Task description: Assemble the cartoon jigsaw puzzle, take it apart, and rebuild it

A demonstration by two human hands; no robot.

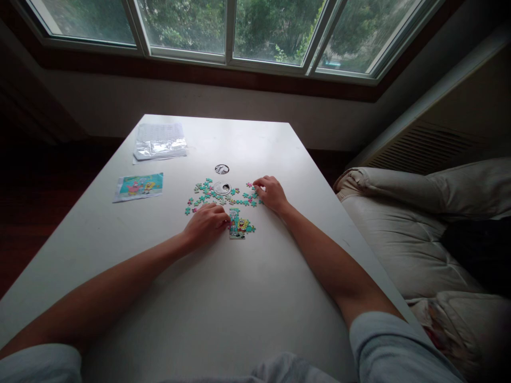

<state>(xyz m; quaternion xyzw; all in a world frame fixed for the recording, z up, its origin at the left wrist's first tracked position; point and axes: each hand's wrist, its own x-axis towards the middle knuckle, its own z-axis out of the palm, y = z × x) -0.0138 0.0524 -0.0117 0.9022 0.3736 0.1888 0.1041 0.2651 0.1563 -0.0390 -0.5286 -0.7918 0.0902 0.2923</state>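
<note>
A partly joined jigsaw puzzle [238, 225] with cartoon figures lies on the white table in front of me. At its left edge, my left hand [207, 223] has its fingers curled and pinched on a small pinkish puzzle piece [229, 225], partly hidden by the fingertips. Loose puzzle pieces [217, 200], mostly teal with some pink, are scattered beyond the joined part. My right hand [272, 193] rests at the right end of this scatter, with thumb and index finger closed around a tiny piece that is mostly hidden. A pink piece [249, 185] lies just left of those fingertips.
A round tin-like object [222, 188] sits among the pieces, with a second round disc [222, 169] behind it. To the left lie a picture card [140, 185] and a clear plastic bag with paper [160, 141]. A pale sofa [391, 229] stands right of the table [191, 319].
</note>
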